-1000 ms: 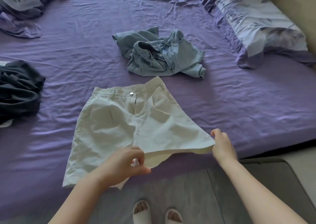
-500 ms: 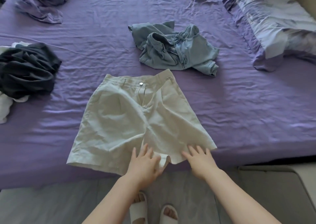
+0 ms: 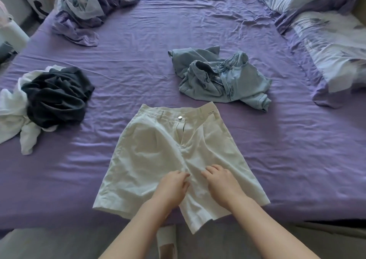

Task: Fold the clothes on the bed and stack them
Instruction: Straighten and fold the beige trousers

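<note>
Two hands, left (image 3: 173,187) and right (image 3: 221,183), flat on the white shorts (image 3: 154,159); small waistband label (image 3: 211,112) unreadable.

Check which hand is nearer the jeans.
Right. The right hand lies on the shorts below the jeans; the left hand sits further left.

We find no text that we can read. The only candidate is a small dark label (image 3: 211,112) on the waistband of the cream shorts (image 3: 158,159), at about one o'clock from the silver button (image 3: 180,117); its lettering is too small and blurred for us to make out. The crumpled denim garment (image 3: 223,78) at twelve o'clock from the shorts shows no legible tag or print.
</note>
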### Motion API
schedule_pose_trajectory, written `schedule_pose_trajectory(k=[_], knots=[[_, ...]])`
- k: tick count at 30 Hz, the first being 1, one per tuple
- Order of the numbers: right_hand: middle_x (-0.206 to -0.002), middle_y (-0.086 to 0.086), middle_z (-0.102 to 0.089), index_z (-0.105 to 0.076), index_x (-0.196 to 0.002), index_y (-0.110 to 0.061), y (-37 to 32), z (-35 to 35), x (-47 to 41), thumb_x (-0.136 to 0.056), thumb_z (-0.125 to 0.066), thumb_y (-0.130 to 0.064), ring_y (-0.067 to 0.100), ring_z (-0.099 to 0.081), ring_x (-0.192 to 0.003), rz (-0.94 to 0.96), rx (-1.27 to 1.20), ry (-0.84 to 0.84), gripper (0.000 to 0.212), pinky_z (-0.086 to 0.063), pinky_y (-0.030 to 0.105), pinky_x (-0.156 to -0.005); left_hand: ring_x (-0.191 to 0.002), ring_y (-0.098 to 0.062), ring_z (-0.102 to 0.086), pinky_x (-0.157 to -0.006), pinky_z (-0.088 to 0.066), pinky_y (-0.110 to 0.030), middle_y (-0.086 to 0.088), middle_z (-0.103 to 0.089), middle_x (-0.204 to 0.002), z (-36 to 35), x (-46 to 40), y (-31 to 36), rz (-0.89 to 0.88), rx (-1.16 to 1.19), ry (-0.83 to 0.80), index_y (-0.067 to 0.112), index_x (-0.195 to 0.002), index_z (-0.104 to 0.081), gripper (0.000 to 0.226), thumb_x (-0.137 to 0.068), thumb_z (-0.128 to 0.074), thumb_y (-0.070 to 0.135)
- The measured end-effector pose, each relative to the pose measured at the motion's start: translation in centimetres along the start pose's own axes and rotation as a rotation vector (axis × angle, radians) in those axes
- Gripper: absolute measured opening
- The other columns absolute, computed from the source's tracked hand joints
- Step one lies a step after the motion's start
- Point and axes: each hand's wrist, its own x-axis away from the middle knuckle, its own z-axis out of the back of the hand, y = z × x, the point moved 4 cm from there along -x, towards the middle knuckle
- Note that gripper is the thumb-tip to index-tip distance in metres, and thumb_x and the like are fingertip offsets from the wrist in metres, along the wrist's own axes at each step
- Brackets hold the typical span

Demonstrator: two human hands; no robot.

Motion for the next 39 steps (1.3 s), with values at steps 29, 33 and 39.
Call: schedule_pose_trajectory(k=[29,33,39], knots=[[-0.113,0.004,-0.054,-0.057,-0.106,-0.016,4.8,4.9,-25.6,-0.084,-0.050,-0.003,0.027,-0.042,-0.113,-0.291,0.152,0.130,0.026,-0.027,0.035,-0.086,-0.111,-0.026,-0.044,-0.087,-0.030,-0.031,-0.002,-0.057,-0.112,10.5,-26.8,-8.8,-0.147,-0.300,0.080,0.022,-0.110,-0.060,0.028,-0.094,-0.047,0.041],[-0.112,0.004,-0.059,-0.061,-0.100,-0.011,5.4,6.5,-24.5,-0.085,-0.054,0.001,0.026,-0.047,-0.115,-0.256,-0.024,0.255,0.021,-0.035,0.034,-0.086,-0.108,-0.024,-0.045,-0.094,-0.025,-0.032,0.001,-0.058,-0.105,12.0,-27.5,-8.8,-0.066,-0.269,0.249,0.025,-0.103,-0.062,0.023,-0.093,-0.049,0.041],[-0.107,0.016,-0.060,-0.061,-0.094,0.000,5.3,6.9,-24.8,-0.081,-0.056,0.009,0.033,-0.056,-0.101,-0.175,-0.262,0.384,0.016,-0.049,0.041,-0.085,-0.095,-0.029,-0.051,-0.091,-0.035,-0.039,-0.005,-0.058,-0.094,12.1,-26.1,-7.7,0.017,-0.271,0.378,0.018,-0.086,-0.066,0.007,-0.079,-0.067,0.019]])
